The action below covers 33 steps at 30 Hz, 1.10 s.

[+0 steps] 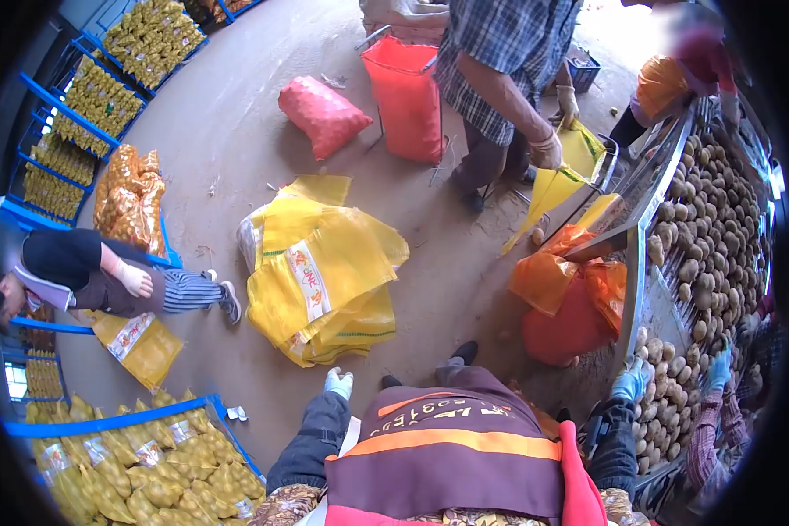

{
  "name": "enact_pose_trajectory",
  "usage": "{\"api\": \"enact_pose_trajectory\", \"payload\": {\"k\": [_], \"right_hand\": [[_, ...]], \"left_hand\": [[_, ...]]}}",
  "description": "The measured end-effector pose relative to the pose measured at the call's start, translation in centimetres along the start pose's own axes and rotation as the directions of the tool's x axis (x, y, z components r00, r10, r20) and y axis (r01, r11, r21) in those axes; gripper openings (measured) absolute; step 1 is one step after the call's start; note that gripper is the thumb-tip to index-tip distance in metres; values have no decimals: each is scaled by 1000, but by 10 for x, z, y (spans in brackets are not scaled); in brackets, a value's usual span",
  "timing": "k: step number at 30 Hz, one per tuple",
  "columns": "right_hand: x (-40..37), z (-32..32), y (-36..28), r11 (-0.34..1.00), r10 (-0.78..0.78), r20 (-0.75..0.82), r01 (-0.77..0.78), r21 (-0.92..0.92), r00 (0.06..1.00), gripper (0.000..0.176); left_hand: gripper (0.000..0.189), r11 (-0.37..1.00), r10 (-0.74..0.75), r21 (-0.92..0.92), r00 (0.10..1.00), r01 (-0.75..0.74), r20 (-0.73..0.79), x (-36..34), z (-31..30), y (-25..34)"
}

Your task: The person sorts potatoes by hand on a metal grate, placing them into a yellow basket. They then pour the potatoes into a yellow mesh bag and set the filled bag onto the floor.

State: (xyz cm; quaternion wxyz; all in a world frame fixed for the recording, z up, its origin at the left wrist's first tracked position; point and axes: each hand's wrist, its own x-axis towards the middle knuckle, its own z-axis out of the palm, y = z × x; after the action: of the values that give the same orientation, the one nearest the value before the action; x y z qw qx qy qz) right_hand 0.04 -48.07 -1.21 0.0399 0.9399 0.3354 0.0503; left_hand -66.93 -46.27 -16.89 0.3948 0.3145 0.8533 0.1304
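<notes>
**Mesh, metal and dusty skins**

Yellow sacks (324, 272) of woven plastic mesh lie crumpled and faintly shiny on the smooth, dull concrete floor (228, 131). Potatoes (710, 237) show matt, rough, earthy skins beside the counter's (633, 289) bare grey metal rim. Blue painted metal racks (105, 419) look glossy. Matt cloth gloves cover the left hand (339, 383) and right hand (629, 380)
</notes>
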Motion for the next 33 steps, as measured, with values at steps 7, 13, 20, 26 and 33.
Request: {"api": "enact_pose_trajectory", "payload": {"k": [7,13,20,26,33], "right_hand": [[-1,-7,0,994,19,-67,-12,110,998,34],[-7,-3,9,971,62,-136,-28,236,989,42],[-1,-11,11,932,123,-178,-51,360,976,42],[2,-9,17,920,129,-220,-35,390,967,39],[13,-20,21,892,277,-123,-207,403,953,58]], "left_hand": [[58,957,167,204,968,-204,187,15,69,137],[50,861,484,-62,774,-506,407,1,139,257],[52,207,857,-11,176,-978,485,-117,219,419],[65,-395,783,-142,-413,-908,466,-228,305,527],[73,-565,618,-258,-609,-784,497,-286,393,603]]}}
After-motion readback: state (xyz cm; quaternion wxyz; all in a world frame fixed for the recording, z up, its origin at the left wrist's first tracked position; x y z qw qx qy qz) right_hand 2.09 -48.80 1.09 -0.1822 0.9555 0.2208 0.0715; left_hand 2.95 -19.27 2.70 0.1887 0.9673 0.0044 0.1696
